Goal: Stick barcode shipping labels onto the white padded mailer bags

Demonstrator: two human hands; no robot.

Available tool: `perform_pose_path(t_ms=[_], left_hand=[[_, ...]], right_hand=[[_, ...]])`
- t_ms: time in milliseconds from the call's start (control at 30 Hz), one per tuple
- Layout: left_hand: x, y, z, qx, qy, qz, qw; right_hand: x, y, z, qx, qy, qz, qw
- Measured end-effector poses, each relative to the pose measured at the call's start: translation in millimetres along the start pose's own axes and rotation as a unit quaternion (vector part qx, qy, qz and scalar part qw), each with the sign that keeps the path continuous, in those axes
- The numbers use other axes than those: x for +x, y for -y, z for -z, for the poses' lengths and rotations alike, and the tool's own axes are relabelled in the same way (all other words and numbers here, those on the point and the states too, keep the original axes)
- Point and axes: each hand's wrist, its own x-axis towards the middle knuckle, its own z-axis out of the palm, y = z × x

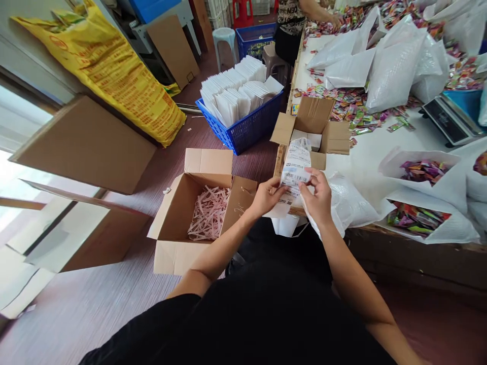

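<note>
My left hand [266,195] and my right hand [316,195] both pinch a white printed shipping label [296,165], held upright over the table's near edge. Just behind the label stands a small open cardboard box [335,138] with more white labels inside. A white plastic bag [348,205] lies under my right wrist. Below my left hand, an open cardboard box [173,215] on the floor holds pink paper strips [209,212].
A blue basket [247,131] of white bags sits on the floor. White bags [391,68] and colourful candy packets [352,104] cover the white table [375,147]. A scale [447,119] stands right. Another person [294,20] works at the far end. Flat cartons [87,144] and a yellow sack [110,66] lie left.
</note>
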Motion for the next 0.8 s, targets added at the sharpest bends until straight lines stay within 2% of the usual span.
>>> perform_pose_path(t_ms=[100, 167, 233, 333, 367, 433, 500, 567, 633, 667, 700, 733, 767, 800], left_hand=[[-18.0, -13.2, -4.8, -0.01, 0.06, -0.017, 0.998], [-28.0, -15.4, -5.5, -0.101, 0.12, 0.034, 0.987], [-31.0, -16.0, -7.7, -0.233, 0.163, 0.133, 0.95], [-25.4, -17.7, -16.0, -0.376, 0.183, 0.271, 0.867], [-22.6, -17.9, -19.5, -0.399, 0.177, 0.297, 0.849], [-17.0, -15.5, -25.9, -0.42, 0.136, 0.32, 0.838], [-11.5, -8.3, -29.2, -0.417, 0.063, 0.324, 0.847], [-5.9, 2.3, -27.9, -0.397, -0.006, 0.325, 0.858], [-0.9, 12.2, -22.8, -0.375, -0.05, 0.331, 0.864], [0.9, 15.7, -19.5, -0.368, -0.065, 0.336, 0.865], [1.9, 17.9, -16.3, -0.363, -0.074, 0.342, 0.863], [2.1, 18.6, -13.4, -0.363, -0.076, 0.349, 0.861], [1.4, 18.2, -10.9, -0.366, -0.071, 0.355, 0.858], [-0.1, 16.9, -8.9, -0.37, -0.059, 0.36, 0.854]], right_hand=[[-22.6, 18.6, 29.5, -0.026, 0.026, -0.04, 0.999], [-41.3, 23.3, 39.6, -0.065, 0.057, -0.032, 0.996], [-59.6, 22.3, 40.2, -0.104, 0.097, 0.008, 0.99], [-78.4, 18.7, 33.4, -0.14, 0.139, 0.089, 0.976], [-81.7, 20.1, 32.8, -0.156, 0.131, 0.108, 0.973], [-84.8, 31.0, 38.4, -0.195, 0.092, 0.123, 0.969], [-84.0, 54.6, 55.1, -0.199, 0.079, 0.12, 0.969], [-78.1, 85.3, 79.6, -0.137, 0.052, 0.126, 0.981], [-63.8, 109.7, 104.4, -0.046, -0.067, 0.154, 0.985], [-53.1, 114.4, 114.2, -0.017, -0.144, 0.17, 0.975], [-40.6, 112.2, 121.1, -0.011, -0.202, 0.178, 0.963], [-27.2, 102.5, 124.9, -0.025, -0.216, 0.17, 0.961], [-14.3, 85.9, 125.4, -0.064, -0.194, 0.158, 0.966], [-3.2, 63.9, 123.1, -0.129, -0.125, 0.11, 0.978]])
